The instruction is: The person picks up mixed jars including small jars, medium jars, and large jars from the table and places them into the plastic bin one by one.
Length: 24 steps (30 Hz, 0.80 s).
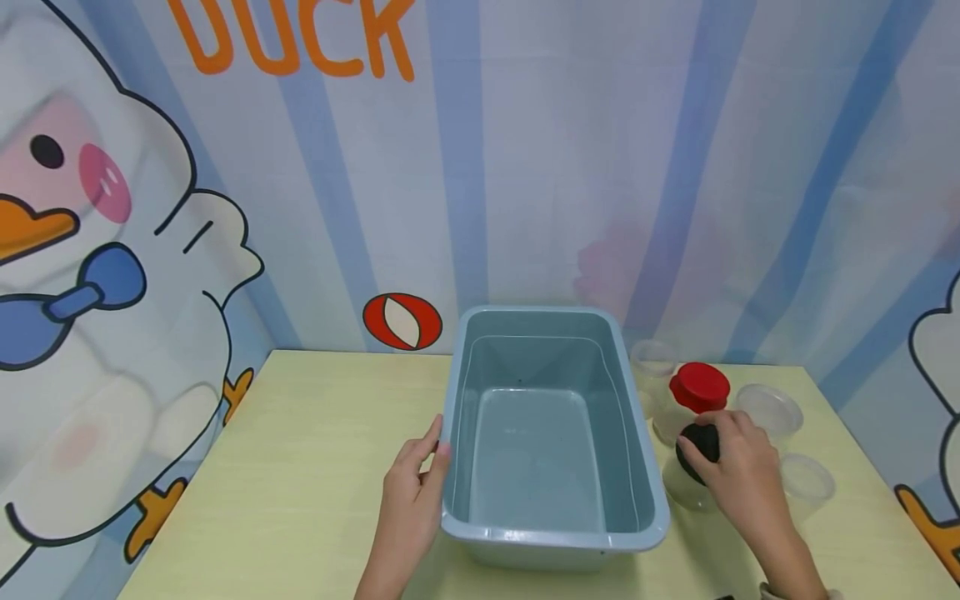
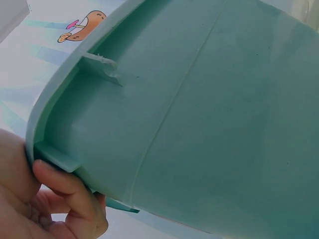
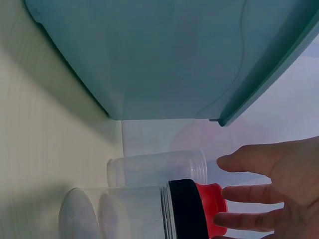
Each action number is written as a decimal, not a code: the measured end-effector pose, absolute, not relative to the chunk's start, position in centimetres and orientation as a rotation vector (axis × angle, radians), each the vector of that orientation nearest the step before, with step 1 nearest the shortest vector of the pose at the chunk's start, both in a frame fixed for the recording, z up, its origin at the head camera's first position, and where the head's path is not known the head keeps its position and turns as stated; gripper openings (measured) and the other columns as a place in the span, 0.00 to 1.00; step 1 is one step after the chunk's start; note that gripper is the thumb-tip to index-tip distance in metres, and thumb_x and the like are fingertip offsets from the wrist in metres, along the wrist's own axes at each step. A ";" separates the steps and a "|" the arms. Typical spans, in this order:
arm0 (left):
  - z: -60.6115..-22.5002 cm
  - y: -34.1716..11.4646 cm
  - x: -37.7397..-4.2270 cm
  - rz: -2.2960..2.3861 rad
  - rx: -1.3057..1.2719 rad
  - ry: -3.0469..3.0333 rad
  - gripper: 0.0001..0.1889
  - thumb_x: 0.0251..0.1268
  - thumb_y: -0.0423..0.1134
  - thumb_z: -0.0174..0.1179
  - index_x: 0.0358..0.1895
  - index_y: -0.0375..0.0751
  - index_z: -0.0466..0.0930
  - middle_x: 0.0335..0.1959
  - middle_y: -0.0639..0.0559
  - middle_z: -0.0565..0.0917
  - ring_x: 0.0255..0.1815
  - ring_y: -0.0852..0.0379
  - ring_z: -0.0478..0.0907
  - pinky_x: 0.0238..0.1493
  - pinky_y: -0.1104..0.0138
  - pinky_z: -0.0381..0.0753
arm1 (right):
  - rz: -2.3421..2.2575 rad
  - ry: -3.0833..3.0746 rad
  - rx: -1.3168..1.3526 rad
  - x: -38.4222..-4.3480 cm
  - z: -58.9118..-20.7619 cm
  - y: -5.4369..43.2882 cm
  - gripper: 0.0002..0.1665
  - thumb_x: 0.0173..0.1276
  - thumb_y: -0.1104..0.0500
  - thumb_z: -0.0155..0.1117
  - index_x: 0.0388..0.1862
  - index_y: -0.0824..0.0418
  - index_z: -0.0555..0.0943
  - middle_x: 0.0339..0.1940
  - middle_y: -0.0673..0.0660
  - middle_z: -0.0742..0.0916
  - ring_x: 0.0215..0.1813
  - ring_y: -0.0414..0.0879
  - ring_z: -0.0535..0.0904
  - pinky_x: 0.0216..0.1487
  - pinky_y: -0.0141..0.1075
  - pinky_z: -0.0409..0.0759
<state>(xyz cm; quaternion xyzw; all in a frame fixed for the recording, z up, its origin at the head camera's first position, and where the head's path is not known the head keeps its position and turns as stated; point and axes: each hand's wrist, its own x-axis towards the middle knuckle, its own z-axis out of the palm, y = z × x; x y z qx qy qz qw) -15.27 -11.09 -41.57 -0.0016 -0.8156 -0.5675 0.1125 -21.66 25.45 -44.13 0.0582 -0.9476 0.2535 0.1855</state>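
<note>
A blue-grey plastic bin (image 1: 536,537) stands lengthwise in the middle of the table. My left hand (image 1: 408,496) grips its left rim; the left wrist view shows curled fingers (image 2: 75,191) under the lip. On the right, my right hand (image 1: 746,462) is over the black lid (image 3: 187,209) of a clear jar (image 1: 686,487). In the right wrist view its thumb and fingers are straight and spread beside the lid, with a gap under the thumb. Behind that jar is another clear jar with a red lid (image 1: 701,386), partly hidden by the hand.
Several clear, lidless plastic containers stand around the jars: one (image 1: 654,358) behind by the bin, another (image 1: 770,410) at right, a third (image 1: 807,479) beside my right wrist. A printed duck curtain (image 1: 525,167) rises behind the table (image 1: 322,417).
</note>
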 end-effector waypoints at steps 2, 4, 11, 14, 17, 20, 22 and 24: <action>-41.5 -11.1 -15.3 -1.661 -0.004 -2.398 0.26 0.80 0.45 0.50 0.73 0.34 0.66 0.50 0.43 0.77 0.51 0.50 0.81 0.51 0.65 0.82 | 0.692 -2.681 0.161 -21.7 -44.2 25.5 0.22 0.62 0.59 0.73 0.48 0.72 0.80 0.47 0.74 0.79 0.45 0.72 0.74 0.37 0.65 0.71; -41.5 -11.1 -15.3 -1.657 -0.004 -2.401 0.26 0.80 0.45 0.49 0.73 0.34 0.66 0.49 0.43 0.77 0.49 0.51 0.80 0.51 0.65 0.82 | 0.675 -2.697 0.155 -21.7 -44.3 25.4 0.23 0.61 0.58 0.73 0.49 0.71 0.79 0.48 0.75 0.78 0.45 0.73 0.74 0.36 0.65 0.71; -41.5 -11.1 -15.3 -1.654 -0.011 -2.407 0.26 0.80 0.45 0.50 0.73 0.33 0.66 0.49 0.43 0.77 0.46 0.54 0.81 0.49 0.66 0.82 | 0.636 -2.742 0.137 -21.6 -44.5 25.3 0.26 0.61 0.56 0.74 0.52 0.71 0.79 0.50 0.75 0.78 0.45 0.74 0.73 0.34 0.63 0.70; -41.5 -11.2 -15.2 -1.662 -0.011 -2.403 0.26 0.80 0.45 0.50 0.73 0.34 0.65 0.50 0.43 0.77 0.47 0.53 0.81 0.50 0.66 0.82 | 0.626 -2.756 0.137 -21.7 -44.6 25.3 0.28 0.60 0.56 0.75 0.53 0.71 0.79 0.50 0.76 0.77 0.44 0.74 0.73 0.33 0.62 0.71; -41.5 -11.2 -15.1 -1.661 -0.008 -2.403 0.27 0.80 0.45 0.50 0.73 0.34 0.65 0.50 0.43 0.77 0.48 0.53 0.81 0.50 0.66 0.82 | 0.613 -2.773 0.136 -21.8 -44.6 25.4 0.29 0.60 0.56 0.75 0.55 0.71 0.78 0.51 0.76 0.77 0.44 0.75 0.72 0.33 0.63 0.72; -41.5 -11.2 -15.1 -1.664 -0.006 -2.400 0.26 0.80 0.45 0.50 0.73 0.34 0.66 0.50 0.43 0.77 0.49 0.52 0.81 0.51 0.66 0.82 | 0.600 -2.791 0.127 -21.8 -44.7 25.4 0.30 0.60 0.55 0.75 0.55 0.71 0.78 0.51 0.77 0.76 0.45 0.76 0.72 0.33 0.64 0.72; -41.5 -11.2 -15.1 -1.667 -0.008 -2.398 0.26 0.80 0.45 0.50 0.73 0.33 0.66 0.51 0.43 0.77 0.50 0.52 0.80 0.52 0.65 0.82 | 0.594 -2.801 0.119 -21.8 -44.7 25.4 0.30 0.60 0.55 0.75 0.56 0.71 0.78 0.52 0.77 0.76 0.45 0.77 0.71 0.34 0.64 0.72; -41.5 -11.1 -15.2 -1.668 -0.007 -2.399 0.26 0.80 0.45 0.50 0.73 0.34 0.65 0.51 0.43 0.77 0.50 0.51 0.79 0.52 0.65 0.81 | 0.591 -2.813 0.111 -21.8 -44.7 25.5 0.31 0.59 0.54 0.75 0.56 0.71 0.78 0.52 0.77 0.75 0.46 0.77 0.70 0.34 0.65 0.72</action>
